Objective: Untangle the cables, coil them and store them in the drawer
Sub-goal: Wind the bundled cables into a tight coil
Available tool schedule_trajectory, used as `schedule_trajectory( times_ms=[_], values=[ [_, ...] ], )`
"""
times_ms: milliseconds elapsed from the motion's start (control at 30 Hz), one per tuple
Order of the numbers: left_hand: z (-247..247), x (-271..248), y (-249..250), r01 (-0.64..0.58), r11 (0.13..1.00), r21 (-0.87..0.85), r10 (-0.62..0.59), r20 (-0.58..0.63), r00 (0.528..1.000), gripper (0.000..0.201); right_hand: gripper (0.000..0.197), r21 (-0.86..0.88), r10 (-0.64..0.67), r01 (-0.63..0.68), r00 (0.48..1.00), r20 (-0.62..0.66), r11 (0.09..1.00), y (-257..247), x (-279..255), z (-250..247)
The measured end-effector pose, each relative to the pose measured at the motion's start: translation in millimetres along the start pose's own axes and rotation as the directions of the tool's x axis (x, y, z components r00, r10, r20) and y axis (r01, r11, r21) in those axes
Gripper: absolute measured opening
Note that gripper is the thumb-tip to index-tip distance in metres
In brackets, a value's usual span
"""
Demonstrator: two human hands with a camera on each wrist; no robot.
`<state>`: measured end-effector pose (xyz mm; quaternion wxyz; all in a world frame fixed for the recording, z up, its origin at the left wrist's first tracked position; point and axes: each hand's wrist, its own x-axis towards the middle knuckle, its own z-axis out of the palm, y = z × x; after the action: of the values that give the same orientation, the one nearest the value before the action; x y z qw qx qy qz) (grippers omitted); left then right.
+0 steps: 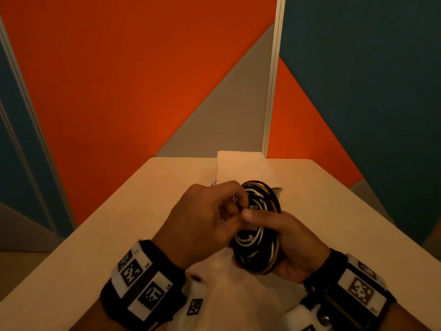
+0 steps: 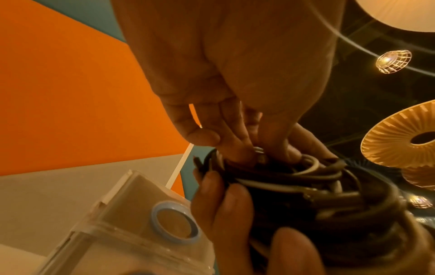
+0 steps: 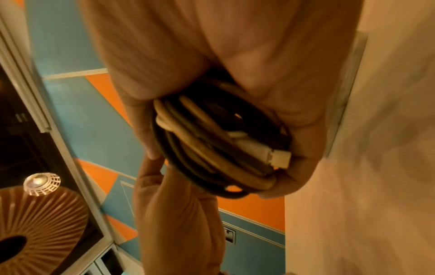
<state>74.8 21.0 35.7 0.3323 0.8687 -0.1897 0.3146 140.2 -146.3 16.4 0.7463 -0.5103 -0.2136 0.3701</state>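
A coil of black, white and tan cables (image 1: 259, 253) is held upright above the white table (image 1: 143, 211). My right hand (image 1: 291, 237) grips the coil from below and the right, thumb laid across its front. My left hand (image 1: 214, 211) comes in from the left and pinches a cable end (image 2: 259, 151) at the coil's (image 2: 306, 195) upper middle. In the right wrist view the coil (image 3: 212, 148) sits in my right palm (image 3: 247, 55), with a white plug (image 3: 280, 156) sticking out of the loops. My left hand (image 3: 169, 214) shows below it.
A white box (image 1: 243, 168) stands on the table just behind the coil; in the left wrist view it is translucent with a blue ring (image 2: 174, 225) on its face. Orange, grey and teal partition walls (image 1: 119, 80) close off the table's far side.
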Motion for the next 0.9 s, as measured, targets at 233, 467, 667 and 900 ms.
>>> schedule_trajectory(
  times_ms=[233,467,667,900],
  values=[
    [2,0,4,0.153,0.971,-0.183,-0.153,0.012,0.988,0.03,0.047,0.044,-0.018,0.016,0.998,0.053,0.999,3,-2,4],
    [-25,6,-13,0.077,0.967,-0.242,-0.141,-0.256,0.956,0.026,0.04,0.209,-0.067,0.039,0.989,0.13,0.977,-7,-3,-1],
    [-10,7,-19,0.211,0.913,-0.35,-0.276,-0.147,0.95,0.02,0.039,0.18,-0.071,0.042,0.985,0.157,0.983,-6,-5,1],
    [0,5,-24,0.183,0.87,-0.458,-0.232,-0.053,0.971,0.024,0.041,0.182,-0.075,0.051,0.989,0.128,0.982,-4,-5,0]
  ],
)
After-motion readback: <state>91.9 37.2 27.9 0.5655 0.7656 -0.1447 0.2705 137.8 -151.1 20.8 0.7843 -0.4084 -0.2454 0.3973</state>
